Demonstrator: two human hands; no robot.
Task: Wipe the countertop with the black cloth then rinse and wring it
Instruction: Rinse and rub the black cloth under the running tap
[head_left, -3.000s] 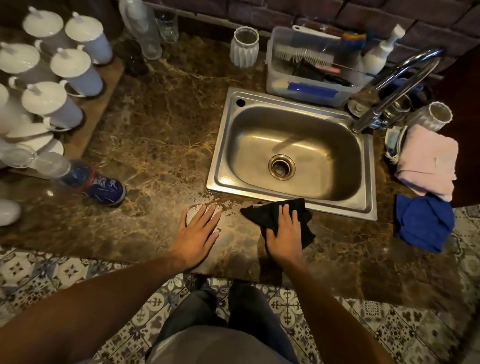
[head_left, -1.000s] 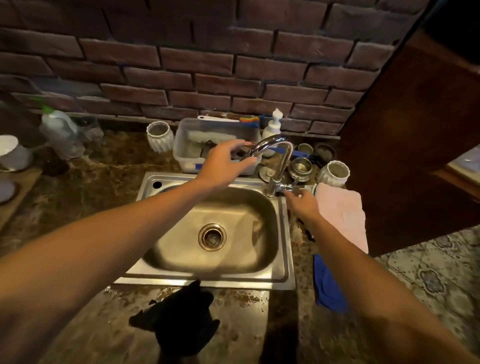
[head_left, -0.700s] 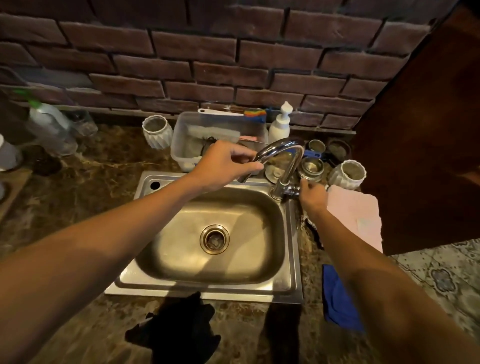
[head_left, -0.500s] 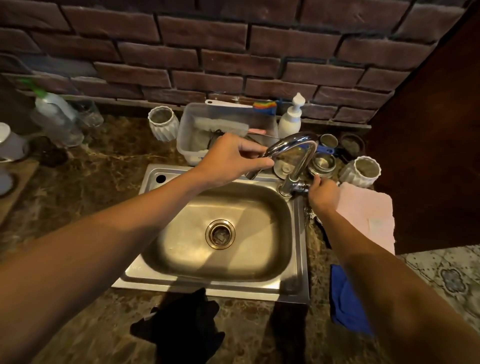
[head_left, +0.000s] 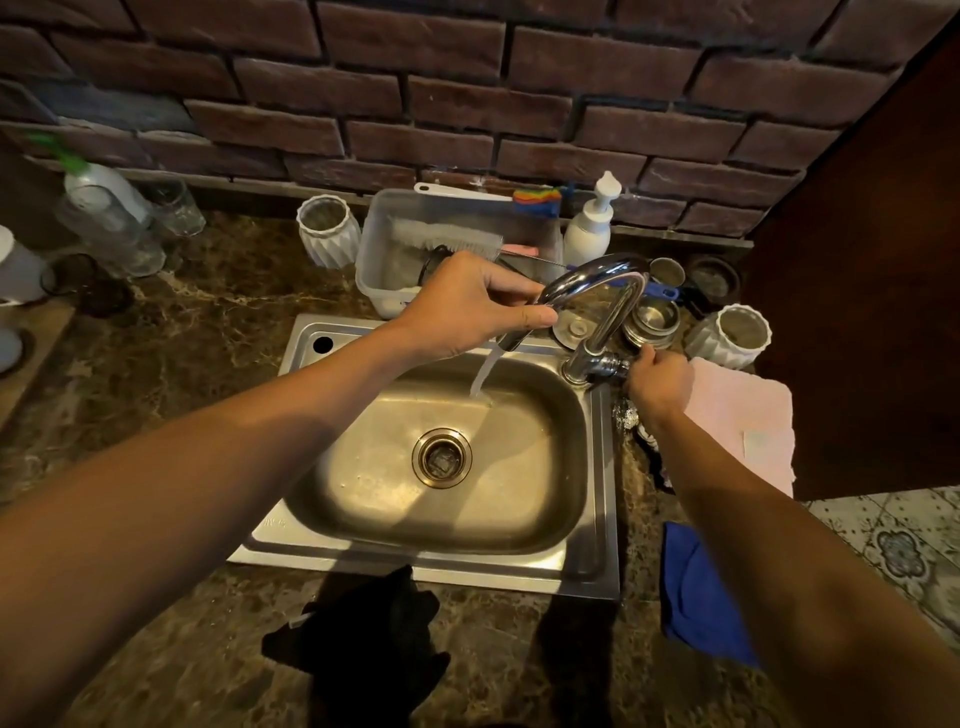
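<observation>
Left hand (head_left: 470, 306): your fingers are wrapped around the faucet spout (head_left: 592, 278).
Right hand (head_left: 658, 382): closed on the faucet handle (head_left: 610, 364) at the base.
Water (head_left: 483, 376): running into the sink (head_left: 441, 569).
Black cloth (head_left: 363, 634): lying crumpled on the table (head_left: 171, 332), just in front of the sink, in neither hand.

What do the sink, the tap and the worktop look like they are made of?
Sink: brushed stainless steel by the look, dull grey with soft reflections. Tap: polished chrome-like metal, with mirror-bright highlights. Worktop: glossy dark brown with pale veins, like marble, though it may be an imitation. The left hand holds the spout; the right hand is at the tap's base.
</observation>
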